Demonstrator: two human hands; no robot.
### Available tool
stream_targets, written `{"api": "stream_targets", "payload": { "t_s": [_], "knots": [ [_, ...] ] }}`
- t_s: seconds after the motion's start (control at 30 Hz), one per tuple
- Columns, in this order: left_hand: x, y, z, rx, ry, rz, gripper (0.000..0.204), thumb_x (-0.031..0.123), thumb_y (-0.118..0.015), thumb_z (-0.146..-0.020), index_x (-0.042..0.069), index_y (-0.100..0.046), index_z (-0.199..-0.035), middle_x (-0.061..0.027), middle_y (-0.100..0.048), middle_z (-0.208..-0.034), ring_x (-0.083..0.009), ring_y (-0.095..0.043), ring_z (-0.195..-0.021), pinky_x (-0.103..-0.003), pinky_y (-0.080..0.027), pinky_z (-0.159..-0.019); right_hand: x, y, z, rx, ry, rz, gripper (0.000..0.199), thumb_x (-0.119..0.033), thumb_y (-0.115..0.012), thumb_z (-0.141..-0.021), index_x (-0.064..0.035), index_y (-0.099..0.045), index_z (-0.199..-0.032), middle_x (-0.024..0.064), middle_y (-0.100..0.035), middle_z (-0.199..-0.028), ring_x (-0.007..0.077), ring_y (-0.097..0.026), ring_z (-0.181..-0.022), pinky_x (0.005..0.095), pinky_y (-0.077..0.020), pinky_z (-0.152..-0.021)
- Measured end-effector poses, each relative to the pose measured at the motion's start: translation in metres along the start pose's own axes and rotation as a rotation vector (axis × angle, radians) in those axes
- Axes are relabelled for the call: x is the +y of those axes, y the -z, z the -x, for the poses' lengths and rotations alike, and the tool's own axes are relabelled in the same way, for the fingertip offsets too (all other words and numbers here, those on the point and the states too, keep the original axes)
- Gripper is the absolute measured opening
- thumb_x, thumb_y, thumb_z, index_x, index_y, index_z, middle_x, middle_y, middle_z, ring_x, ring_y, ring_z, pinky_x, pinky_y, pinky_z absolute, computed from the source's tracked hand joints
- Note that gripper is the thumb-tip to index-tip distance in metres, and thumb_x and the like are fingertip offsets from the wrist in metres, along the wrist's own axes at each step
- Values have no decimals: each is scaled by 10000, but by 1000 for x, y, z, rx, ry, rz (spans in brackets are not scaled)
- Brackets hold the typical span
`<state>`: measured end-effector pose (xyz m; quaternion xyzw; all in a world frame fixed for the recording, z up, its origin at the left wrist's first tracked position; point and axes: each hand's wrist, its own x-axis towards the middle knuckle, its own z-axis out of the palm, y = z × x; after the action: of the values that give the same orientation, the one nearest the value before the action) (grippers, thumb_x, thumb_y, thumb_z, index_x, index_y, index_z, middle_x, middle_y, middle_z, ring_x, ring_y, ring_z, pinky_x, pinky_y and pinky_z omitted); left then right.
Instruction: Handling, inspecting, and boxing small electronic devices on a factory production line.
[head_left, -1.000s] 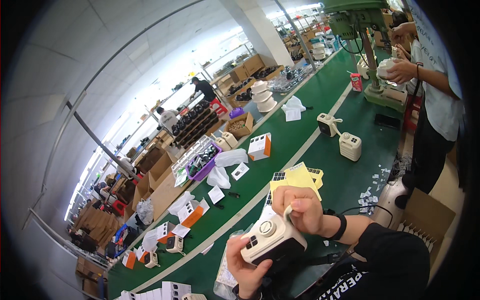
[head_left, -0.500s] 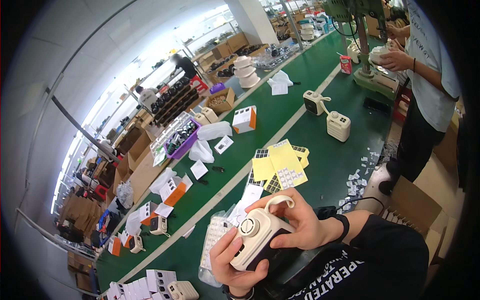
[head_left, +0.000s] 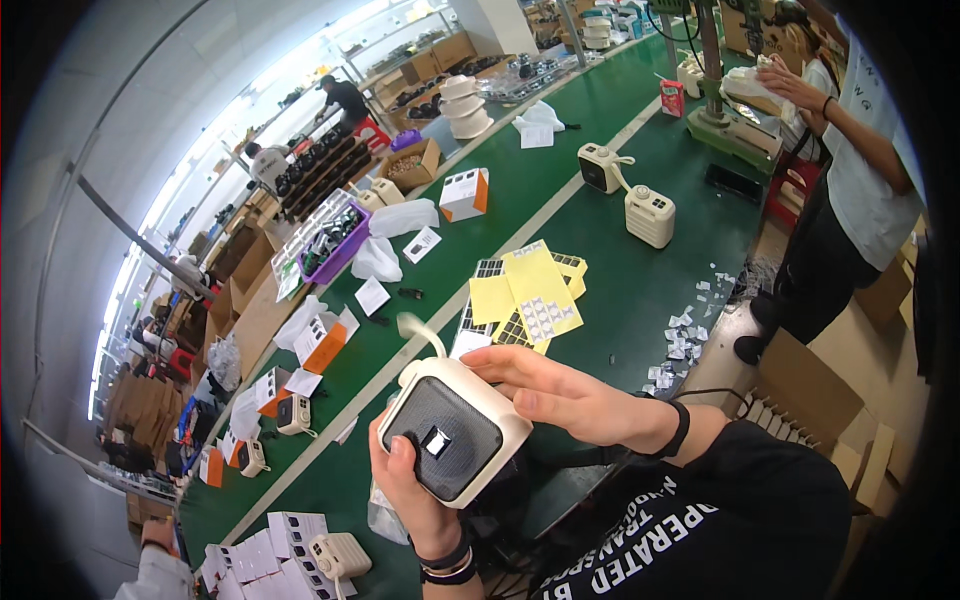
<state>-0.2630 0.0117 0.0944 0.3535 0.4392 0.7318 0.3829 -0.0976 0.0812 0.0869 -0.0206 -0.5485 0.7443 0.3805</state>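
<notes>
A cream portable speaker [head_left: 458,432] with a dark mesh front and a small shiny plate in its middle is tilted toward me. My left hand [head_left: 412,492] grips its lower left side, thumb over the front's edge. Along the upper right side lies my right hand [head_left: 575,395], its fingers stretched out and touching the casing. A pale carrying strap [head_left: 425,335] sticks up from the speaker's top, slightly blurred. Just beyond are yellow sticker sheets [head_left: 525,300]. Plastic packaging [head_left: 385,520] is partly hidden behind my left hand.
Two cream speakers [head_left: 650,216] stand farther along the green table [head_left: 600,320]. White boxes [head_left: 265,555] and another speaker [head_left: 340,556] sit at lower left, near another person's sleeve [head_left: 155,580]. White scraps [head_left: 680,340] lie by the right edge. A co-worker's hand [head_left: 795,85] is beside a green press [head_left: 710,60].
The speaker has turned from its top to its mesh front and moved up and left. My right fingers have straightened along its side. Another person's arm has appeared at lower left.
</notes>
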Motion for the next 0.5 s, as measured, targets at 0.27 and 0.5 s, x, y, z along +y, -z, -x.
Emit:
{"api": "stream_targets", "payload": {
  "t_s": [0.27,0.5],
  "knots": [
    [6,-7,6,-19,-162,-113,453,282,-526,-842,-59,-445,-1130,-156,-548,-1049,-201,-566,-939,-309,-459,-824,1,-7,3,15,-12,-97,487,-261,-397,-952,-15,-240,-1341,113,-402,-1278,163,-387,-1165,317,-326,-954],
    [-5,10,2,8,492,436,449,431,-409,-902,78,-507,-1162,-94,-595,-1060,-208,-600,-924,-336,-495,-792,26,-15,2,174,128,142,555,-240,-441,-937,-24,-174,-1373,142,-303,-1351,225,-305,-1255,337,-308,-985]
  ]
}}
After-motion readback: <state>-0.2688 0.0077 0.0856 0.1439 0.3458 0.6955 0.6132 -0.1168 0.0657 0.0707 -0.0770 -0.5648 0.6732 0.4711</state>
